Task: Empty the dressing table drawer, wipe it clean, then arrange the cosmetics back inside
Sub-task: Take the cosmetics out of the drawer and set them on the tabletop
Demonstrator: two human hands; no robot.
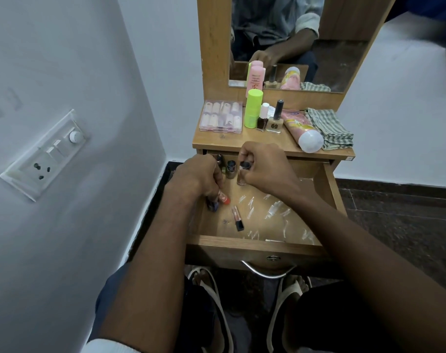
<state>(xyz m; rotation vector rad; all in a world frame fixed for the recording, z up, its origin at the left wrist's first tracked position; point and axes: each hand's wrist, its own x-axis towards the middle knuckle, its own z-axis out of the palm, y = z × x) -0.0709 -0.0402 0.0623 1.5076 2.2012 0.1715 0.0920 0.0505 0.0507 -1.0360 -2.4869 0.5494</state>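
Both hands were inside the open drawer (252,242). Right hand (265,166) pinched a clear bottle (243,174) by its cap. Left hand (199,177) closed over small cosmetics (223,197), beside the right.

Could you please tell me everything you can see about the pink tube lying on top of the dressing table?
The pink tube looks like soft plastic, printed in yellow and pink with a dark blue patch near its far end. It lies on its side on the dressing table top, white round cap pointing toward the camera near the front edge. Its right side rests against the folded checked cloth; the beige bottle stands close on its left. Neither hand touches it.
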